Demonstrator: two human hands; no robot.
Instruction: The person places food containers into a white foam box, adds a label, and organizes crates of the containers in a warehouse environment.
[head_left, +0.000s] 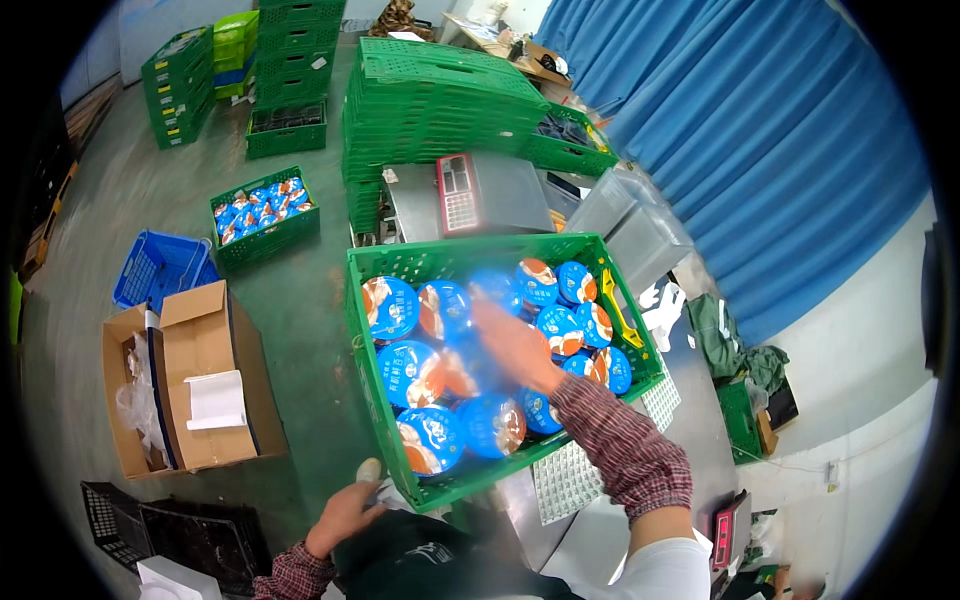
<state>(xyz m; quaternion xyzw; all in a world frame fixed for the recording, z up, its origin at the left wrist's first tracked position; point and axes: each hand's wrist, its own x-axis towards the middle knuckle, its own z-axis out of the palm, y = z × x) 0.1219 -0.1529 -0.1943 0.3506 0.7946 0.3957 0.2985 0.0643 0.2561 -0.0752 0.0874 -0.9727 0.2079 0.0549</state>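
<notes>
A green plastic crate (457, 499) sits before me, holding several round tubs with blue lids (425, 439) that bear writing and brown-and-white pictures. My right hand (514, 341) reaches in over the middle of the tubs, fingers blurred by motion. Whether it grips a blurred tub (469, 367) beneath it cannot be made out. A yellow handle (621, 309) lies along the crate's right wall. My left hand (346, 516) is low beside the crate's near left corner, close to a white sheet (397, 496); its fingertips are partly hidden, so any hold is unclear.
Behind the crate stand a scale with a red keypad (459, 193) and stacked green crates (442, 112). Clear plastic bins (645, 240) are at the right. On the floor at left are another tub-filled crate (274, 240), a blue basket (161, 262) and a cardboard box (251, 390).
</notes>
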